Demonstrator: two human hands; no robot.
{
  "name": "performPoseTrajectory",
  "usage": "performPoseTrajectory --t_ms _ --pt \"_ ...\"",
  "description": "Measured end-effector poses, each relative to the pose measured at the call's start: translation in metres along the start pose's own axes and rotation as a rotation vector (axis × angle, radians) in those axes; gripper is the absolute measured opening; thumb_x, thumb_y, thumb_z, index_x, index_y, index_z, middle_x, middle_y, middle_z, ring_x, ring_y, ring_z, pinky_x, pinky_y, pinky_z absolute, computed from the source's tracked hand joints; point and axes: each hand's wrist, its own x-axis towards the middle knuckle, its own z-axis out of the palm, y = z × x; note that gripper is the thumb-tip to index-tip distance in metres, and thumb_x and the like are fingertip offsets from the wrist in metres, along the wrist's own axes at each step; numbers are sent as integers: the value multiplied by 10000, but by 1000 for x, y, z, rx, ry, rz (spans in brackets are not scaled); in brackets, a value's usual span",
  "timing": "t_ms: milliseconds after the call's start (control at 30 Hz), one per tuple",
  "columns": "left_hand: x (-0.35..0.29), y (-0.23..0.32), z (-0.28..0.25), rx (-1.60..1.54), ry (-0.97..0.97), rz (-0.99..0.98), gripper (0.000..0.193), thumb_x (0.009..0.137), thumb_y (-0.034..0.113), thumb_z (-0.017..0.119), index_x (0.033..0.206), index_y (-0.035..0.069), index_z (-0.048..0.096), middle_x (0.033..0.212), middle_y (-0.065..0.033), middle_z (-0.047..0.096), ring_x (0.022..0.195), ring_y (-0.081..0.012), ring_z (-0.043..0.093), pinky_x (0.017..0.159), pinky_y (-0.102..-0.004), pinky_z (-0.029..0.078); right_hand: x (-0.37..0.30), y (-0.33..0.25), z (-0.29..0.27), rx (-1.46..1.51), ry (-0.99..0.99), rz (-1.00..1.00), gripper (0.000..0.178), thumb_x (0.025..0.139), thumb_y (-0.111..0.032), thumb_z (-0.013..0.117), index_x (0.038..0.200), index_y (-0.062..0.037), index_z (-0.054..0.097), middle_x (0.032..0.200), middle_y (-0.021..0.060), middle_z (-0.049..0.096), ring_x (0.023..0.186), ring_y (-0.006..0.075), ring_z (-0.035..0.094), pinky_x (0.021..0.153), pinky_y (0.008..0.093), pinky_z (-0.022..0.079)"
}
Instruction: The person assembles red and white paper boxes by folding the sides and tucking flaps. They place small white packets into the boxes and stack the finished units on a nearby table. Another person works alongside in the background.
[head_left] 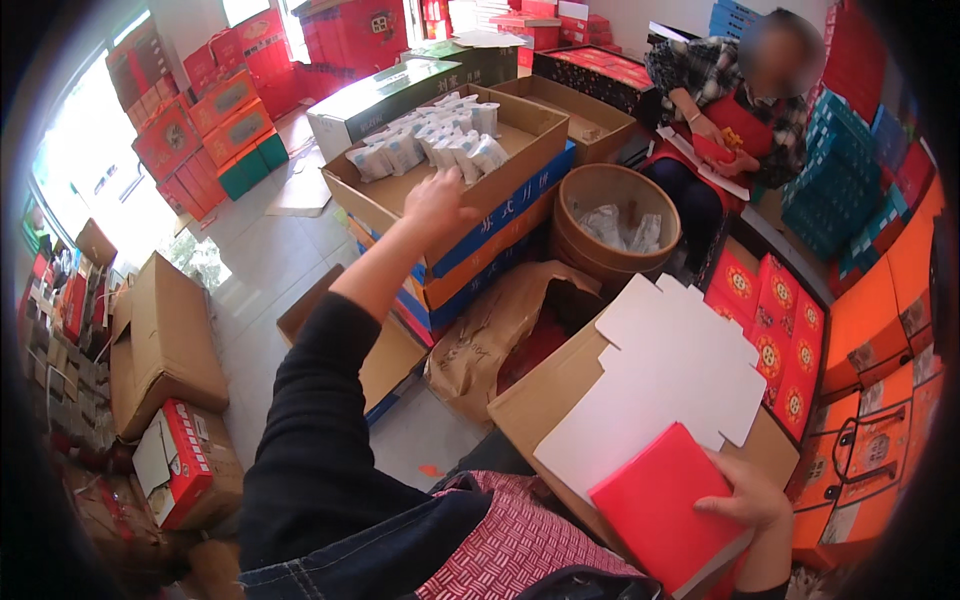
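Observation:
My left hand reaches over the near rim of a shallow cardboard tray, thumb apart and fingers extended toward the packets. Small white wrapped packets lie in that tray, mostly in its left and far part; no packet shows in my fingers. At the lower right, my right hand holds a red box by its right side, its thumb on top. The box's lower edge looks pale. Beneath it, a flat white cardboard blank rests on a brown carton.
The tray tops a stack of blue and orange boxes. Beside it stands a round brown tub with clear wrappers. A co-worker sits at the far right holding something red. Patterned red boxes and orange gift boxes line the right.

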Motion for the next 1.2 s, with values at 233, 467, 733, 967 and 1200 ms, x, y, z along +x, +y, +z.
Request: performPoseTrajectory --t_ms 233,467,733,967,1200 --pt "-28 -20 5 64 -588 -72 286 764 246 607 938 29 671 921 -204 665 918 -382 626 807 -451 505 -10 17 16 312 48 143 721 769 -219 769 1350 31 422 1207 99 568 1115 170 532 960 314 418" --pt "32 -28 -3 -363 -605 71 253 801 233 670 1005 85 654 1064 -148 655 1043 -337 594 895 -443 459 -16 -2 20 536 105 214 730 770 -247 767 1356 24 427 1201 100 575 1116 183 540 948 321 426" --pt "101 -14 94 292 -726 530 534 662 10 718 1167 137 600 1234 -72 586 1217 -294 469 1035 -428 349 -11 -12 12 -164 175 131 689 765 -325 753 1309 5 488 1268 191 502 1200 324 479 1001 369 389" --pt "95 -47 83 -69 194 86 422 785 287 705 1063 5 561 954 -228 606 896 -393 583 790 -455 460 -31 -7 17 -397 671 -13 596 757 -277 756 1249 -12 548 1326 192 478 1231 366 462 1033 417 372" --pt "-30 215 -84 -925 -107 551 547 734 127 731 1204 -24 495 1105 -135 588 997 -244 582 864 -349 471 2 -79 15 798 683 -334 834 837 -230 718 1447 6 201 1315 229 442 1031 227 601 823 303 513"
